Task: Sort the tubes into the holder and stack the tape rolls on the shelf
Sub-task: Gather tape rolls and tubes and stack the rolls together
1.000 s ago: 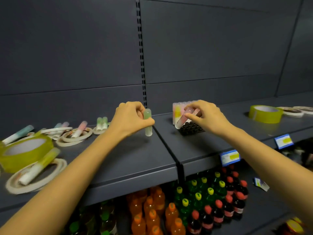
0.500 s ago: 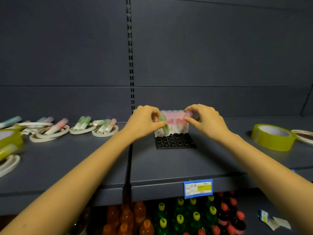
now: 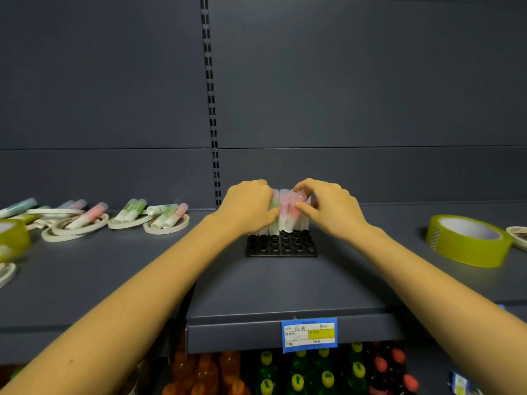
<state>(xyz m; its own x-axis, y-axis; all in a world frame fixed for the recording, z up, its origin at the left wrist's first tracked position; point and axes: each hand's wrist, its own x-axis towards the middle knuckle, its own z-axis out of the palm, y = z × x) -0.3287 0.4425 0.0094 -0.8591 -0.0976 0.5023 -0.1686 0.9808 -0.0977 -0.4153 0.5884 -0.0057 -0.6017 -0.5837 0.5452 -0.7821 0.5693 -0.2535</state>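
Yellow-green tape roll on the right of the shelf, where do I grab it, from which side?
Best from above: the yellow-green tape roll lies flat on the shelf, core open upward. Hook a thumb inside the core, fingers on the outer wall, at its near left side; a white ring crowds its right.

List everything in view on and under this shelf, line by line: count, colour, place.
holder: one, black, mid-shelf, front sockets empty
standing tubes: back row, pink and white, count hidden by the hands
green tube: one, at the holder's back row
pink tube: one, tilted over the holder
loose tubes: several, pink, green, blue, lying on the flat rolls
flat tape rolls: several, white, left
thick tape rolls: two, yellow-green, right and left edge
shelf: one, grey
price label: one, blue and yellow, shelf front
bottles: many, orange, green, red, below
left hand: grips the green tube
right hand: pinches the pink tube
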